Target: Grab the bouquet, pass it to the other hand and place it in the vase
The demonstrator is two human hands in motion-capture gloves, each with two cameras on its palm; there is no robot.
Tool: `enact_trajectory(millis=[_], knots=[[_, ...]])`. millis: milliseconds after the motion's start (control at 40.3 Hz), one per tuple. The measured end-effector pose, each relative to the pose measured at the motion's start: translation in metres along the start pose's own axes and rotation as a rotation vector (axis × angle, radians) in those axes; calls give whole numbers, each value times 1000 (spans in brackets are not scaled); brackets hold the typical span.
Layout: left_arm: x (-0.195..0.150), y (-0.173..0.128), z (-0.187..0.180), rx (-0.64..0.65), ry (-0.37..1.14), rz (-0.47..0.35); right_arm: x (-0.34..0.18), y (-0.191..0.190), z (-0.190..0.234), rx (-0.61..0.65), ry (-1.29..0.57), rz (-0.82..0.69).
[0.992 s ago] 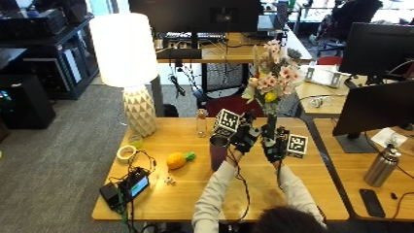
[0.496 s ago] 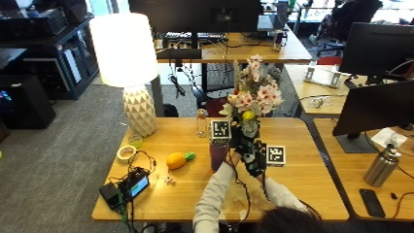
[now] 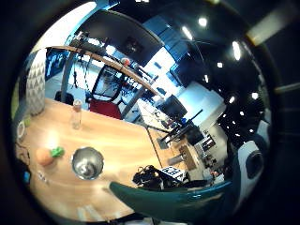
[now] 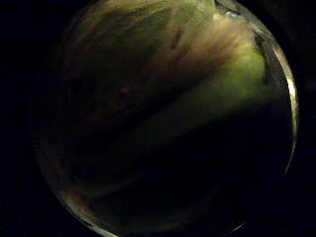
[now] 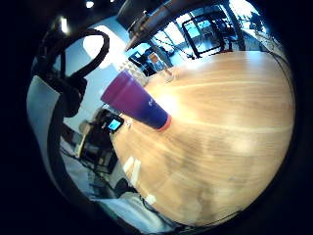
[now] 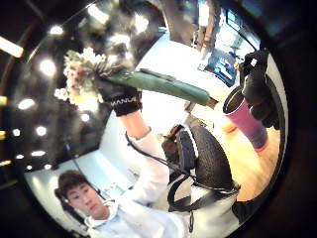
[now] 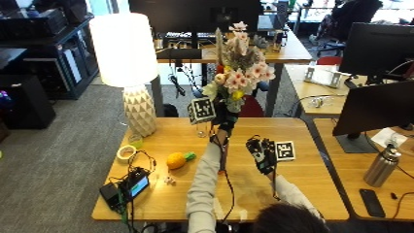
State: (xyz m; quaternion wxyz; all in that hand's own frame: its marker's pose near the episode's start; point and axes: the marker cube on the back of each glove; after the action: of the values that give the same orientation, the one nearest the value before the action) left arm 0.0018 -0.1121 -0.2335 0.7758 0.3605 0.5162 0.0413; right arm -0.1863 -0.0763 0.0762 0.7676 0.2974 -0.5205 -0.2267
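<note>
Outside view: left hand (image 7: 225,118) raised above the tabletop (image 7: 304,179), fingers wrapped round the bouquet (image 7: 238,77) stems, blooms up; right hand (image 7: 263,154) lower, fingers loosely curled, holding nothing.
Left little-finger view: vase (image 3: 87,163) upright on the tabletop, mouth seen from above, green stems just above it.
Right thumb view: stem ends beside the purple vase's rim.

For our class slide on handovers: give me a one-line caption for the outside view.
Left hand holds the bouquet up above the wooden table; right hand hovers open beside it.
</note>
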Motion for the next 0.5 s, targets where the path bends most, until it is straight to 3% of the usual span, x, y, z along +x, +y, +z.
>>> enact_trajectory(millis=[99, 223, 322, 496], knots=[[7, -18, -6, 40, 87, 70, -11, 3, -2, -1, -106, 78], [-36, -28, -14, 74, -110, -77, -3, 2, -9, 6, -86, 26], [-64, -28, -16, 81, -155, -126, 6, 1, -15, 12, -37, -20], [-114, -19, -18, 86, -154, -213, -13, 15, -24, 12, 63, 128]])
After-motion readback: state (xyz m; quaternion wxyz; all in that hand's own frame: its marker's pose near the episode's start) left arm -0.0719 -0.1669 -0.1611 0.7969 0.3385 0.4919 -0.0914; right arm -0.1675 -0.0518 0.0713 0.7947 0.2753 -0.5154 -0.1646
